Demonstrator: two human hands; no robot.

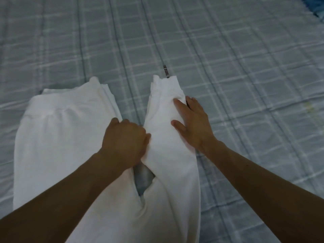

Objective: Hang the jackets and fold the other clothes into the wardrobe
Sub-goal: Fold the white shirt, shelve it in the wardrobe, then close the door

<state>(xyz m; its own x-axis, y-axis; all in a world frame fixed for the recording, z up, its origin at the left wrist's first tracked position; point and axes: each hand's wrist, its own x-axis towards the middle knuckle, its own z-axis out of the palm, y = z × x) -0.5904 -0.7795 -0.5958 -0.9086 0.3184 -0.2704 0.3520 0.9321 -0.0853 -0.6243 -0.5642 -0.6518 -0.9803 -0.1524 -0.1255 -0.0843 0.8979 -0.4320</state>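
We see white trousers (57, 146) spread on the plaid bed (245, 67), left hand (125, 142) clenched on the inner leg fabric, right hand (192, 125) open, flat on the right leg.

View count: one, head-worn, wide-angle; no second view, so no shared part.
Position: above the near edge of the bed (245, 58), over the person's own forearms.
Facing: forward and steeply down, toward 12 o'clock across the checked bedcover.
Nearness: close; forearms enter from 7 and 5 o'clock and fill the lower frame, with the hands at centre.
Centre of frame: left hand (125, 140) and right hand (191, 123) on the white garment (57, 137).
Far field: bedcover running to the top edge; a blue patch (315, 7) at 1 o'clock, too cropped to identify.
Distortion: bedcover lines fan outward toward the top.
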